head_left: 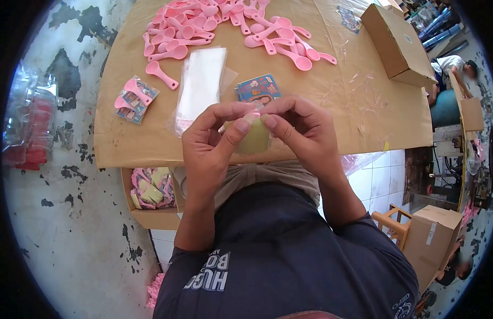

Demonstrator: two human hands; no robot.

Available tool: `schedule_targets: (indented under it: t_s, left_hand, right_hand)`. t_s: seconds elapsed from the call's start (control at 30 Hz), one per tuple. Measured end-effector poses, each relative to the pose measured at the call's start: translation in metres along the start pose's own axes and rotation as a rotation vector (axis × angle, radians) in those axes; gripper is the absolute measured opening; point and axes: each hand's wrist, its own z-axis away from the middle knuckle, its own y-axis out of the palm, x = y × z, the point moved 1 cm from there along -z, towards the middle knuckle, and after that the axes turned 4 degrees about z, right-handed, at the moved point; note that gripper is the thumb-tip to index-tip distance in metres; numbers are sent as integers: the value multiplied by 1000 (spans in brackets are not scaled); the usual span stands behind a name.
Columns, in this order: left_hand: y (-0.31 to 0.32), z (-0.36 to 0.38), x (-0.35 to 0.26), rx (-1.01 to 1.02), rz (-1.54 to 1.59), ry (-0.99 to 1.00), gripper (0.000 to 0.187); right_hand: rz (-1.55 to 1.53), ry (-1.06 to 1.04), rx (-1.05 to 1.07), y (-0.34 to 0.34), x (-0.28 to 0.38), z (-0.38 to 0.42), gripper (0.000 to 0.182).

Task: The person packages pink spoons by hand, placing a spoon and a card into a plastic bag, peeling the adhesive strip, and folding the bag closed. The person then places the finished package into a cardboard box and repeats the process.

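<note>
Both hands meet above the table's near edge, in front of the dark shirt. Thumb and fingers of my left hand pinch the top of a small packet with a pale green card. From the other side my right hand pinches the same top edge, where a bit of pink shows. Just beyond the fingers lies a stack of blue printed cards. Left of it, clear plastic bags lie in a pile. Pink scoops are heaped at the far side.
A packet with pink scoops lies at the table's left. A cardboard box stands at the back right. Below the left edge, an open carton holds pink and green packets. Other people are at the far right, near a stool.
</note>
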Motion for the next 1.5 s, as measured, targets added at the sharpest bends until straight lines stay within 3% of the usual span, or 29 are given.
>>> schedule_targets:
  t_s: [0.27,0.53,0.63,0.7,0.8,0.9,0.97,1.03,1.13,1.17,1.2,1.3,1.37,1.43,1.5]
  left_hand:
    - [5,13,-13,-20,-61,-77,25]
    - [12,27,-15,-41,-74,62,22]
    - [14,32,-13,-52,-58,146,14]
    - [10,35,-12,-64,-50,194,11]
    - [-1,41,-12,48,-46,212,11]
    - [2,41,-19,101,-15,174,10]
    - [15,41,-27,17,134,90,12]
    - [8,45,-18,39,54,106,13]
    - [22,50,-23,-3,-4,60,25]
    - [26,51,-26,-55,18,1,34]
    - [19,52,-27,-4,-11,-37,57]
    - [15,55,-32,51,-5,-85,73]
    - [3,55,-30,64,-45,-68,68]
    - [-7,53,-31,117,-231,-24,39]
    - [-12,47,-44,46,-322,58,33]
  right_hand:
    - [-193,115,40,-6,14,7,17]
    - [-251,42,61,-8,29,18,15]
    - [-159,-101,56,-9,34,19,14]
    - [-42,-178,162,-15,37,21,19]
    - [5,-249,151,-16,39,23,20]
    - [85,-316,143,-18,43,25,16]
    - [87,-342,130,-18,48,26,13]
    - [88,-362,126,-16,53,28,9]
    - [151,-283,116,-10,55,30,3]
    - [157,-274,121,-10,51,29,9]
    - [163,-265,126,-8,48,28,16]
    - [-104,-215,81,4,43,27,30]
    - [-125,-271,69,9,41,20,35]
    - [-145,-323,49,14,41,13,39]
    - [94,-389,-7,18,42,5,36]
